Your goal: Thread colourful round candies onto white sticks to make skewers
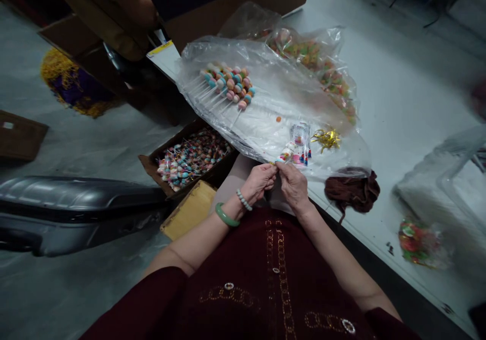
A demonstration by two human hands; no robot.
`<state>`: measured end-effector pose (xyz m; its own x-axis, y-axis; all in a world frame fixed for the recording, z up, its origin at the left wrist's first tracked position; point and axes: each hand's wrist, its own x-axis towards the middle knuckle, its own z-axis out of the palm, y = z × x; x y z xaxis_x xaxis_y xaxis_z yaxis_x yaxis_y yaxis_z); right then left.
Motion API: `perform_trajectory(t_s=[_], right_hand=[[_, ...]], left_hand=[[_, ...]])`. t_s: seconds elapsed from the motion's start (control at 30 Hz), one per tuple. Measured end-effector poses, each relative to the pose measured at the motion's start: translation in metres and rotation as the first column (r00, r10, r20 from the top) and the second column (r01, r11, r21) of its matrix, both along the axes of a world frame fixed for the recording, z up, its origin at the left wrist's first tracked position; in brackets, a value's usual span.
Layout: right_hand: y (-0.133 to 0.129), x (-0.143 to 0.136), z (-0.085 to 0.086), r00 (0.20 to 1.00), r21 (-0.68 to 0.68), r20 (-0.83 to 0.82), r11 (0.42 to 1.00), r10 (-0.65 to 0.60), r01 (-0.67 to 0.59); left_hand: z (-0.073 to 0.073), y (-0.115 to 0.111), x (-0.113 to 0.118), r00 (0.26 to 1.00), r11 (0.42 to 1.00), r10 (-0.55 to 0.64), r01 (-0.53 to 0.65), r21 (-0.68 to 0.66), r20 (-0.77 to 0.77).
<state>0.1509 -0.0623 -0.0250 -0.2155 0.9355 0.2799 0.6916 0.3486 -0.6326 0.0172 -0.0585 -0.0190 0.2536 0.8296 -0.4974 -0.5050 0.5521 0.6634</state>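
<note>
My left hand point(261, 180), with a green bangle and a beaded bracelet at the wrist, is closed in a pinch. Its fingertips meet those of my right hand point(293, 182), also pinched, at the lower end of a wrapped candy stick point(287, 151). A small gold bit, perhaps a twist tie, shows at the left fingertips; the stick itself is hidden by my fingers. Just beyond lie printed clear wrappers point(300, 136) and a pile of gold twist ties point(326, 139). Bare candy skewers point(231, 84) with white sticks rest on the plastic sheet point(261, 122), near one loose orange candy point(278, 119).
An open carton point(150, 170) full of wrapped candies stands at lower left, beside a grey suitcase point(76, 208). Bagged colourful candies point(304, 51) lie at the back. A brown cloth point(353, 190) and another candy bag point(417, 241) are on the right. Another person's arm point(134, 5) shows at upper left.
</note>
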Motion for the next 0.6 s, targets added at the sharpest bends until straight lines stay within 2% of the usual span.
perform_trajectory(t_s=[0.07,0.13,0.23,0.3,0.37,0.47,0.53,0.6], right_hand=[[-0.0015,-0.0004,0.0008,0.994,-0.023,-0.112,1.0,0.002,-0.005],[-0.003,-0.0014,0.0009,0.97,-0.062,-0.231,0.996,-0.075,0.062],[-0.0034,-0.0033,0.0001,0.896,-0.227,-0.368,0.958,-0.25,0.174],[-0.0022,-0.0043,0.0001,0.84,-0.346,-0.435,0.921,-0.325,0.177],[-0.0005,-0.005,0.0007,0.821,-0.384,-0.451,0.907,-0.35,0.175],[0.002,-0.0065,0.0024,0.845,-0.38,-0.401,0.904,-0.353,0.197],[0.0038,-0.0075,0.0043,0.802,-0.467,-0.451,0.869,-0.391,0.162],[0.0056,-0.0066,0.0082,0.694,-0.592,-0.558,0.804,-0.454,0.05]], left_hand=[[-0.0007,0.0007,0.001,0.999,0.999,0.029,-0.028,0.019,-0.042],[-0.0004,0.0006,0.0027,0.994,0.997,0.055,-0.051,0.052,-0.095],[0.0011,-0.0008,0.0054,0.983,0.992,0.072,-0.053,0.113,-0.166],[0.0011,-0.002,0.0064,0.976,0.985,0.076,-0.042,0.166,-0.202],[-0.0005,-0.0028,0.0067,0.97,0.978,0.073,-0.024,0.206,-0.233],[-0.0047,-0.0027,0.0068,0.955,0.976,0.076,-0.013,0.215,-0.287],[-0.0059,-0.0022,0.0068,0.949,0.976,0.086,-0.019,0.217,-0.303],[-0.004,-0.0019,0.0058,0.953,0.972,0.094,-0.026,0.233,-0.287]])
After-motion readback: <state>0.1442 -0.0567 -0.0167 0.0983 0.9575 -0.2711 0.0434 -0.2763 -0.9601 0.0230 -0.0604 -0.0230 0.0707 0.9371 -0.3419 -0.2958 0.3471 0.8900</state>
